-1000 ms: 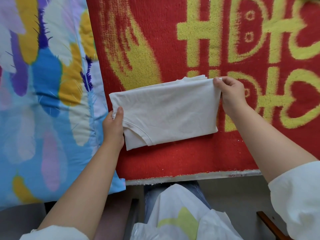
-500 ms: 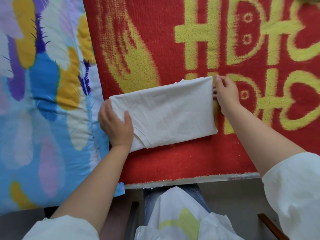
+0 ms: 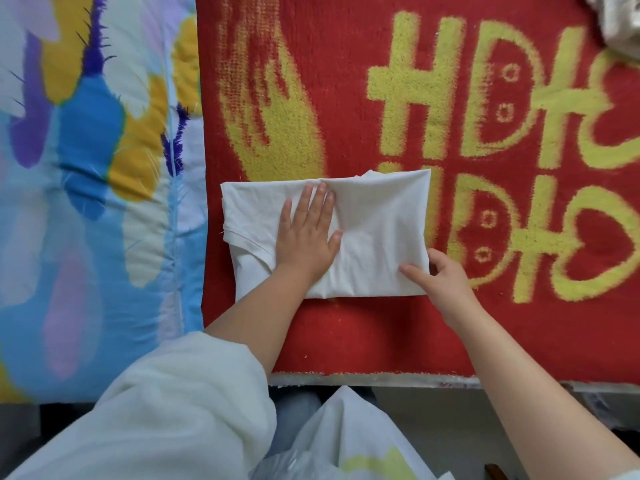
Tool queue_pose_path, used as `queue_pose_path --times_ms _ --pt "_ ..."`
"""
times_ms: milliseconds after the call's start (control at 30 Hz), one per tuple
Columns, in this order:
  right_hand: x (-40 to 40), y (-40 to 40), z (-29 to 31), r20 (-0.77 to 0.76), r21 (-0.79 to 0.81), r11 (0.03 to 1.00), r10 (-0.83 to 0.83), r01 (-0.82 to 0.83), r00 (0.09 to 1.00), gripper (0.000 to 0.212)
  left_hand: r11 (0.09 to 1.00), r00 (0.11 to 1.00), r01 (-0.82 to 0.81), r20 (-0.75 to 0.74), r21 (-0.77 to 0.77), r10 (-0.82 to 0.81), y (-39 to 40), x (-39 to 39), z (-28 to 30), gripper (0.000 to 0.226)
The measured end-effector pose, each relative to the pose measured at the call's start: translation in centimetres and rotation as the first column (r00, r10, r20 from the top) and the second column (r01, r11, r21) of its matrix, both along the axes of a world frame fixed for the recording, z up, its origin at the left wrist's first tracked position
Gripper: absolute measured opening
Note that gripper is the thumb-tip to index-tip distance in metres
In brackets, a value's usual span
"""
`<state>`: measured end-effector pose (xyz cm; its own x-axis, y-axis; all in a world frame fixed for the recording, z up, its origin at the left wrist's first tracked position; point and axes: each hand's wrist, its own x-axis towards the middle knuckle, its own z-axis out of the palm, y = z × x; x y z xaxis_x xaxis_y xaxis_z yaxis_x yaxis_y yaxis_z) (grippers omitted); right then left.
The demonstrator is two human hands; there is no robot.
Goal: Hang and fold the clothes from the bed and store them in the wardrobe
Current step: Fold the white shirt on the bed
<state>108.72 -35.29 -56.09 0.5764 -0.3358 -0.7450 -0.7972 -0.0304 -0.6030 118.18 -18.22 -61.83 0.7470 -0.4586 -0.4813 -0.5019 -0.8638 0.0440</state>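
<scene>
Both hands are shifting inward — left hand [image 3: 308, 237] pressing flat on the shirt [image 3: 377, 230], right hand [image 3: 440, 275] pinching its corner — a careless tug risks unfolding it.

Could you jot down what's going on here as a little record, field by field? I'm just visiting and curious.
Activity: folding a garment on a bed
Garment: white folded shirt, a neat rectangle lying flat
Surface: red blanket with yellow pattern
Left hand: palm down, fingers straight, pressing the shirt's middle
Right hand: thumb on top of the shirt's near right corner, fingers curled at its edge
Beside it: colourful feather-print quilt, to the left
Far corner: a pale crumpled cloth, top right, mostly out of view
</scene>
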Motion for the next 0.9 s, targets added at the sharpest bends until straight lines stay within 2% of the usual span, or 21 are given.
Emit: queue_pose_path --times_ms 100,167,200,267,300,333,367,467,500,567,600,667,733,800,867,900 --pt "0.1 1.8 1.8 0.132 -0.015 0.999 0.032 -0.03 0.991 0.007 0.999 0.996 -0.043 -0.083 0.019 0.045 -0.5 0.5 1.1 0.063" --pt "0.4 3.6 2.8 0.209 -0.072 0.996 0.067 -0.053 0.976 0.028 0.993 0.989 -0.07 -0.136 -0.09 0.057 -0.1 0.9 1.9 0.063" --pt "0.5 4.9 3.6 0.247 -0.103 0.994 0.072 -0.048 0.966 0.027 0.969 0.985 -0.104 -0.16 -0.223 0.069 0.8 1.0 2.4 0.062" --pt "1.2 7.3 4.8 0.313 -0.157 0.986 0.106 -0.058 0.944 0.016 0.805 0.972 -0.234 -0.156 -0.546 0.177 3.1 0.9 3.4 0.055" --pt "1.4 8.8 5.3 0.331 -0.181 0.982 0.115 -0.056 0.937 0.02 0.688 0.947 -0.31 -0.151 -0.656 0.283 4.8 0.8 3.8 0.05" --pt "1.7 10.4 5.6 0.336 -0.182 0.982 0.107 -0.047 0.936 0.02 0.591 0.896 -0.406 -0.178 -0.697 0.407 6.7 0.8 4.3 0.045" --pt "2.0 11.8 5.6 0.326 -0.183 0.982 0.114 -0.056 0.939 0.018 0.516 0.828 -0.511 -0.232 -0.688 0.511 8.4 0.7 4.8 0.042" --pt "3.2 17.0 4.7 0.25 -0.161 0.974 0.194 -0.157 0.949 0.058 0.307 0.584 -0.749 -0.367 -0.586 0.724 13.6 -0.1 5.4 0.034" --pt "3.6 18.4 4.1 0.228 -0.152 0.958 0.273 -0.243 0.934 0.058 0.22 0.503 -0.797 -0.416 -0.562 0.758 14.7 -0.3 5.4 0.032" --pt "3.7 20.8 2.3 0.187 -0.117 0.888 0.46 -0.445 0.868 0.039 0.085 0.386 -0.852 -0.511 -0.517 0.768 16.0 -0.6 5.5 0.031" --pt "3.5 21.6 1.4 0.169 -0.085 0.851 0.525 -0.518 0.834 0.03 0.058 0.36 -0.864 -0.534 -0.5 0.765 16.3 -0.6 5.3 0.031" --pt "3.0 21.7 0.4 0.19 -0.083 0.794 0.606 -0.602 0.773 0.036 0.0 0.3 -0.893 -0.596 -0.45 0.745 16.1 -0.4 5.1 0.033" --pt "2.4 20.7 0.8 0.187 -0.048 0.866 0.497 -0.497 0.847 0.04 -0.039 0.219 -0.935 -0.66 -0.353 0.718 15.5 -0.2 4.6 0.036" --pt "2.3 18.4 1.5 0.142 -0.106 0.959 0.276 -0.263 0.951 0.041 0.053 0.2 -0.972 -0.686 -0.229 0.699 14.7 -0.2 4.0 0.043" --pt "2.6 15.8 1.7 0.15 -0.264 0.959 0.145 -0.102 0.978 0.031 0.154 0.209 -0.978 -0.718 -0.143 0.664 13.8 -1.0 4.2 0.053" --pt "3.3 14.6 1.6 0.152 -0.29 0.955 0.109 -0.061 0.982 0.031 0.197 0.23 -0.971 -0.726 -0.132 0.648 13.3 -1.5 4.3 0.054"
